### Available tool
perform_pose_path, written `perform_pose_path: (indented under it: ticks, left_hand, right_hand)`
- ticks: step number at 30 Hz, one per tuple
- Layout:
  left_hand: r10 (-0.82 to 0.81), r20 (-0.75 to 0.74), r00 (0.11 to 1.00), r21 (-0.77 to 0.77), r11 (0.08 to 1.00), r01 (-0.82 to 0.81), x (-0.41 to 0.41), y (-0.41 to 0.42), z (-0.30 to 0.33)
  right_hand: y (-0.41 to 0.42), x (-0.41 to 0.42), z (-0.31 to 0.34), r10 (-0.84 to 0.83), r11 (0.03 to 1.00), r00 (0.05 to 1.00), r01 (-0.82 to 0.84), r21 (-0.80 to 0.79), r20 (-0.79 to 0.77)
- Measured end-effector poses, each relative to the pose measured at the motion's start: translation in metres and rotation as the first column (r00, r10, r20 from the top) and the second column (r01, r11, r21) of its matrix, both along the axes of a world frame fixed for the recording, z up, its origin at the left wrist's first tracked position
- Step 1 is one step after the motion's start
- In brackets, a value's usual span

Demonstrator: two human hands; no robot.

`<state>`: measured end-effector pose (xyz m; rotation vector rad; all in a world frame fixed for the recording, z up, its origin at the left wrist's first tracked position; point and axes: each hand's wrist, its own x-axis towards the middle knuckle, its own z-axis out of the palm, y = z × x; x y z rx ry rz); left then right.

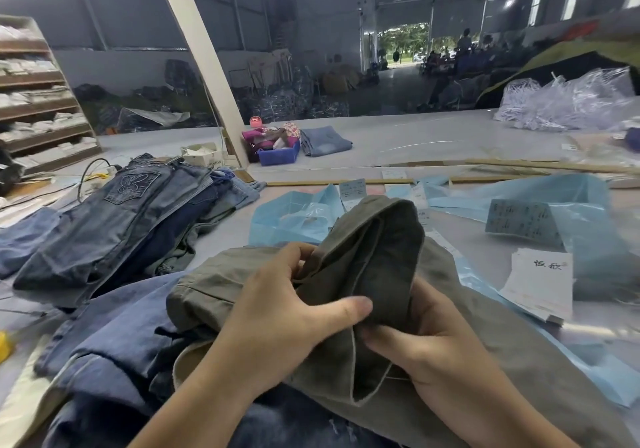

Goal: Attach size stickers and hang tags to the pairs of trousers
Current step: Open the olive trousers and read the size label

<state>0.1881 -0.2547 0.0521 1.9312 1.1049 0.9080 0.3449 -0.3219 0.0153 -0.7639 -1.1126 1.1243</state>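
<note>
Both forearms reach in from the near edge and meet at the middle of the desk (433,142). The left hand (294,312) lies with its back up, thumb stretched right across a fold of the olive trousers (374,250) and fingers curled into the cloth at the far side, so it grips the fabric. The right hand (429,340) sits just right of it and lower, thumb pointing left and pressing on the same fold, its fingers tucked under the raised cloth and out of sight; it too holds the trousers. The two thumbs lie close, one just above the other.

The olive trousers are bunched and lifted between the hands, a rolled part standing up toward the far side, the rest spreading right and near over the desk. Under them, near left, lies a heap of dark blue jeans (114,340). Farther left is a stack of folded jeans (114,212) with an embroidered back pocket on top.

On the right lie pale blue plastic bags (571,212), one bearing a printed label, and a white paper tag (538,281) with dark characters. Small white size stickers (352,189) rest beyond the trousers. Far off stands a blue crate (278,156).
</note>
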Motion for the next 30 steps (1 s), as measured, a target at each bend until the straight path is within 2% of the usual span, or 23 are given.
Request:
perform_pose_path:
  ticks: [2,4,5,7,9,10,12,15,17,19,21,22,23,24,25,26,28,30]
  left_hand:
    - [0.038,-0.124,0.992,0.104,0.994,-0.025,0.0,-0.003,0.005]
    - [0.056,-0.157,0.986,0.131,0.991,-0.036,-0.003,-0.001,0.006]
    - [0.055,-0.118,0.991,0.109,0.993,-0.042,-0.005,0.001,0.006]
    - [0.032,0.087,0.996,-0.065,0.998,-0.027,-0.008,0.002,0.006]
    - [0.017,0.35,0.937,-0.295,0.951,0.093,-0.009,-0.001,0.006]
    - [0.011,0.432,0.902,-0.361,0.919,0.162,-0.008,-0.003,0.006]
    - [0.009,0.501,0.866,-0.429,0.871,0.239,-0.006,-0.007,0.004]
    - [0.026,0.525,0.851,-0.492,0.825,0.278,-0.002,-0.011,0.002]
    - [0.038,0.506,0.862,-0.532,0.8,0.277,-0.002,-0.01,0.001]
    - [0.045,0.493,0.869,-0.545,0.794,0.268,-0.001,-0.009,-0.003]
    - [0.042,0.487,0.872,-0.508,0.826,0.244,0.001,-0.01,-0.003]
    - [0.042,0.49,0.871,-0.488,0.84,0.235,0.003,-0.012,-0.001]
    - [0.043,0.497,0.867,-0.476,0.849,0.231,0.005,-0.014,0.0]
    - [0.037,0.502,0.864,-0.464,0.855,0.233,0.005,-0.015,0.0]
    - [0.023,0.504,0.864,-0.45,0.86,0.24,0.006,-0.017,-0.001]
    - [0.003,0.501,0.865,-0.435,0.866,0.249,0.006,-0.017,-0.001]
    - [-0.053,0.493,0.868,-0.405,0.87,0.283,0.007,-0.018,-0.004]
    - [-0.114,0.486,0.867,-0.376,0.868,0.325,0.009,-0.018,-0.006]
  right_hand:
    - [0.0,-0.002,0.002,-0.009,1.0,0.998,0.008,0.008,0.055]
    - [-0.001,-0.003,0.003,-0.034,0.999,0.999,0.035,-0.017,0.039]
    - [0.0,-0.002,0.002,-0.057,0.997,0.998,0.057,-0.059,0.006]
    - [0.001,0.003,-0.002,-0.13,0.979,0.991,0.124,-0.162,-0.029]
    - [0.003,0.008,-0.005,-0.191,0.956,0.981,0.183,-0.228,-0.015]
    - [0.003,0.008,-0.005,-0.196,0.952,0.981,0.19,-0.24,-0.001]
    - [0.002,0.006,-0.003,-0.16,0.957,0.987,0.161,-0.24,0.026]
    - [-0.001,0.001,0.003,-0.07,0.977,0.997,0.077,-0.2,0.041]
    - [-0.002,-0.001,0.004,-0.127,0.974,0.983,0.149,-0.171,0.134]
    - [-0.002,-0.002,0.001,-0.297,0.932,0.903,0.345,-0.112,0.311]
    - [-0.004,-0.004,-0.001,-0.54,0.804,0.698,0.593,0.043,0.471]
    - [-0.006,-0.004,-0.001,-0.668,0.709,0.554,0.677,0.199,0.496]
    - [-0.009,-0.004,0.001,-0.772,0.615,0.427,0.686,0.388,0.47]
    - [-0.013,-0.005,0.003,-0.825,0.56,0.356,0.622,0.547,0.439]
    - [-0.015,-0.007,0.005,-0.834,0.552,0.345,0.529,0.645,0.431]
    - [-0.017,-0.011,0.008,-0.805,0.593,0.367,0.449,0.669,0.467]
    - [-0.018,-0.015,0.014,-0.671,0.741,0.389,0.399,0.541,0.632]
    - [-0.015,-0.016,0.014,-0.548,0.815,0.367,0.437,0.381,0.752]
